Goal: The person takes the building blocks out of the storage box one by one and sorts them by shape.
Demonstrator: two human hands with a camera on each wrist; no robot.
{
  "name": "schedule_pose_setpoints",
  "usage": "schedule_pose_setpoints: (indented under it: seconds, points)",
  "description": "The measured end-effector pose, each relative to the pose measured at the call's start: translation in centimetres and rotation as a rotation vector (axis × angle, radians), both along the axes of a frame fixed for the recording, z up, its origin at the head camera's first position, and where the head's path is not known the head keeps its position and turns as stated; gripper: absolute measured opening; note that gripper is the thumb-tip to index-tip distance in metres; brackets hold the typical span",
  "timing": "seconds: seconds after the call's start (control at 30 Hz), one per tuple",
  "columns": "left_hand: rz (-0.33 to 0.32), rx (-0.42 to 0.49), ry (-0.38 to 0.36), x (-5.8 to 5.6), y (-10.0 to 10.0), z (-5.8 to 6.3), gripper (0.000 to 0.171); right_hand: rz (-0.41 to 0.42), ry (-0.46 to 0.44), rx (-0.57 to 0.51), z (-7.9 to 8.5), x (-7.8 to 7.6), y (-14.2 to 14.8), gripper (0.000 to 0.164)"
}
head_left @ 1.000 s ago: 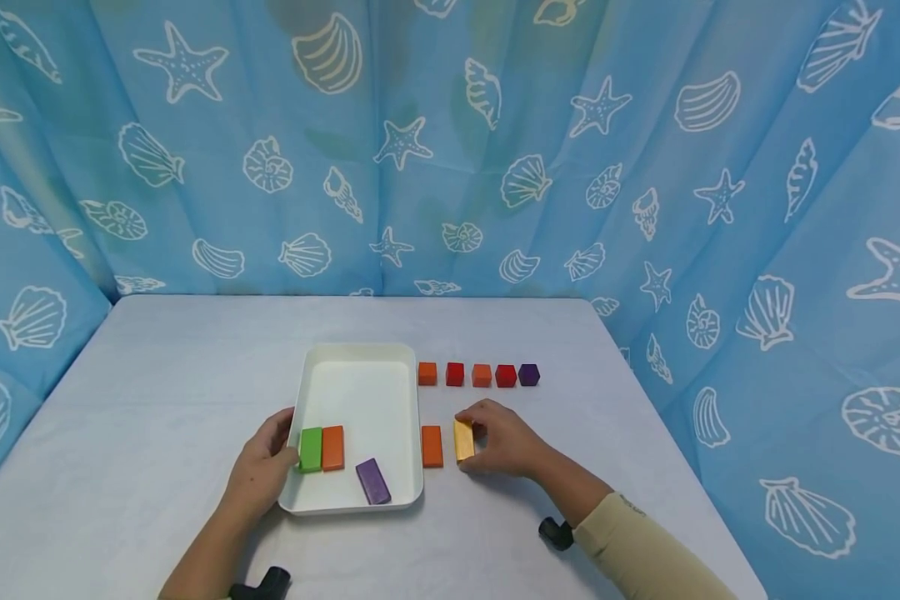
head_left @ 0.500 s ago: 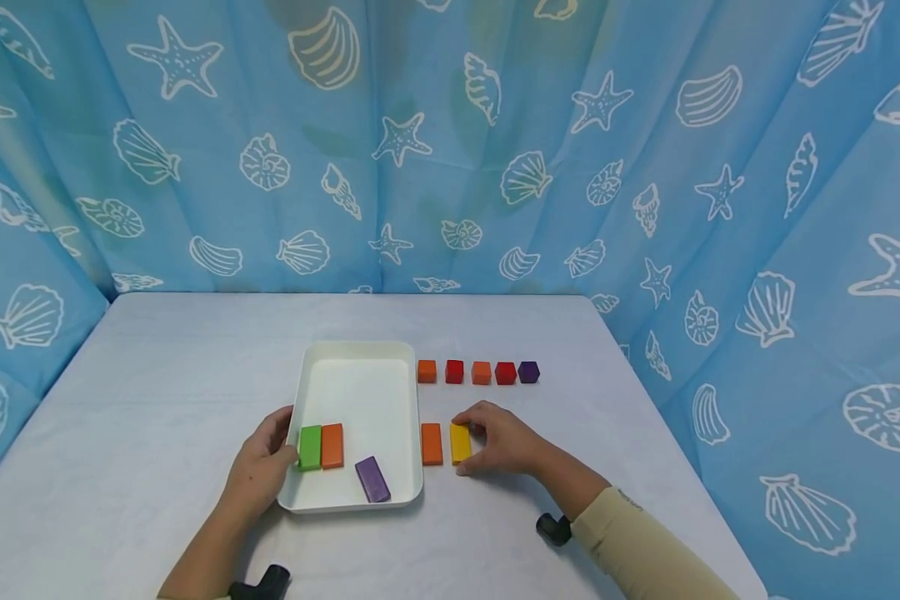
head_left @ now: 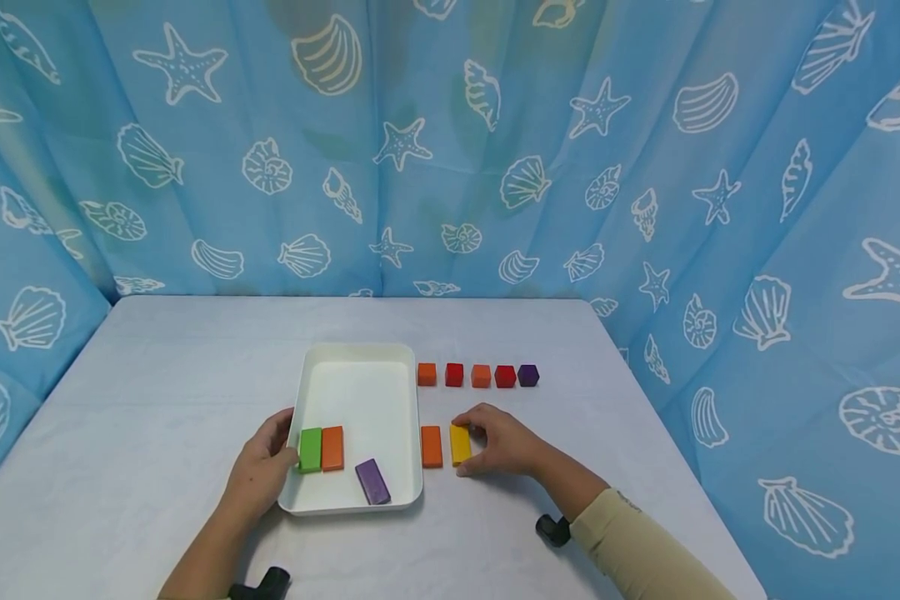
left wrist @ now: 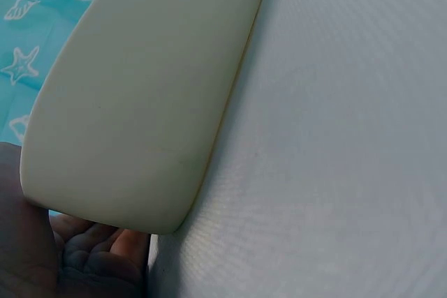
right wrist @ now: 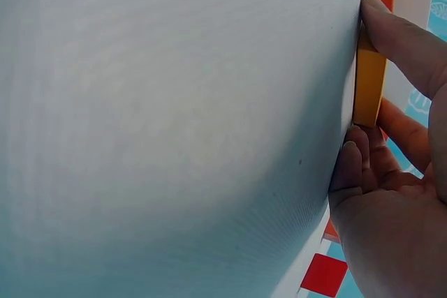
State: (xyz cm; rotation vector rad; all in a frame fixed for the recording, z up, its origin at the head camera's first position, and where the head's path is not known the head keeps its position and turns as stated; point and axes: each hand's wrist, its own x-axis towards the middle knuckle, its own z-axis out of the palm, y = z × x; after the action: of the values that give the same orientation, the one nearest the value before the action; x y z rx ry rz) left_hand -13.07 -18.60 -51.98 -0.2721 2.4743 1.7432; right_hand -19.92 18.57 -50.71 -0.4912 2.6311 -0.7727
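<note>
A white tray [head_left: 378, 400] stands on the table in the head view. My left hand [head_left: 258, 467] grips its left side, thumb at the rim; in the left wrist view the tray's outer wall [left wrist: 140, 102] covers part of the fingers. Inside the tray lie a green block [head_left: 311, 450], an orange block [head_left: 333, 448] right beside it, and a slanted purple block [head_left: 372, 482]. To the tray's right, my right hand [head_left: 502, 442] pinches a yellow block [head_left: 461, 446] at its two ends, low at the tabletop. Just left of that lies another orange block [head_left: 431, 447].
A row of small cubes lies behind the right hand: an orange cube [head_left: 427, 374], a red cube [head_left: 454, 375], another orange cube [head_left: 481, 377], another red cube [head_left: 505, 377] and a purple cube [head_left: 528, 376]. A blue shell-patterned curtain [head_left: 435, 200] hangs behind the white-covered table [head_left: 157, 375].
Over the first half second the yellow block shifted slightly left in my right hand, closer to the orange block. Since then both hands and the tray have stayed put.
</note>
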Motion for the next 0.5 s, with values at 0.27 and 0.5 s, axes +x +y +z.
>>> schedule_pose_setpoints:
  seconds: [0.27,0.5]
  points:
    - [0.002,0.009,0.005,0.0,-0.1,-0.2,0.072,0.011,0.060,0.135,1.4,0.3,-0.8,0.116]
    - [0.005,-0.004,0.007,-0.1,-0.1,-0.2,0.072,0.063,0.098,0.033,4.4,0.0,-4.4,0.126]
